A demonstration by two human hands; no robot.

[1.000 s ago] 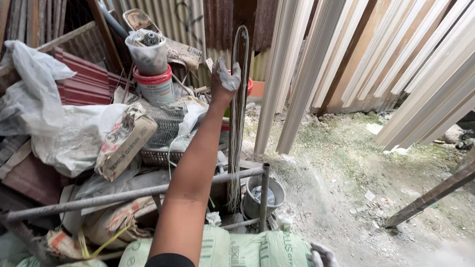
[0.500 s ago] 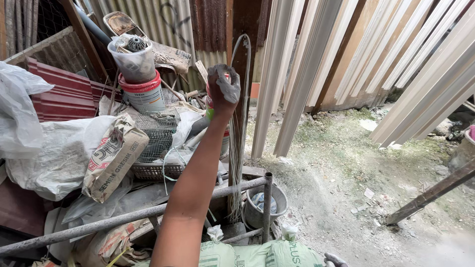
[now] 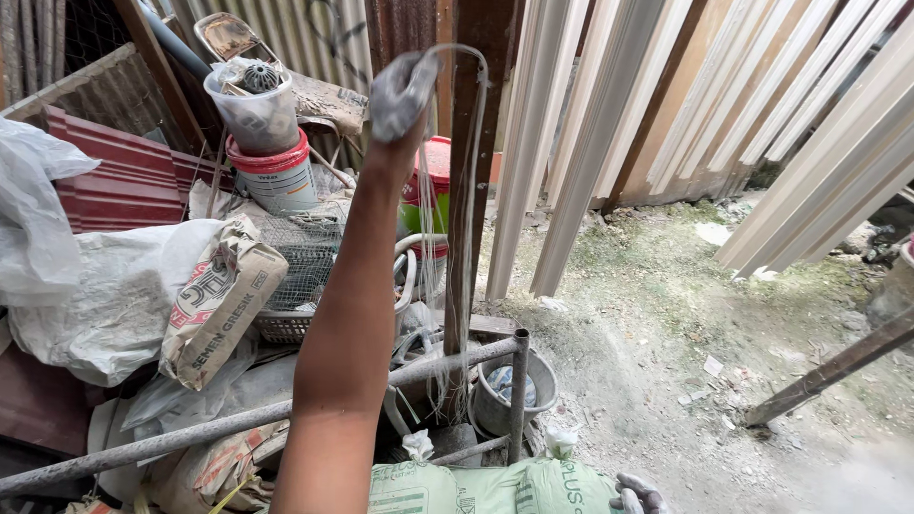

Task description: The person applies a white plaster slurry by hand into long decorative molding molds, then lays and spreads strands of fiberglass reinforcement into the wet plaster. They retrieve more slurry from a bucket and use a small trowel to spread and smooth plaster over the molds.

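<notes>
My left hand (image 3: 400,95), in a grey glove, is raised at arm's length and shut on the top loop of a bundle of thin pale wire strands (image 3: 469,219). The strands hang down alongside a rusty upright post (image 3: 486,29) to about the level of a grey metal pipe rail (image 3: 238,424). Only the gloved fingertips of my right hand (image 3: 633,495) show at the bottom edge, next to green sacks (image 3: 476,485); its grip is not visible.
A cluttered pile on the left holds a white bucket with a red rim (image 3: 276,176), a cement bag (image 3: 214,305), a wire basket (image 3: 305,257) and red corrugated sheet (image 3: 105,181). Pale planks (image 3: 571,143) lean at the right. A grey bucket (image 3: 495,400) sits below.
My left hand has lifted the wire bundle higher, and the view has moved closer to the post. The right hand stays at the bottom edge.
</notes>
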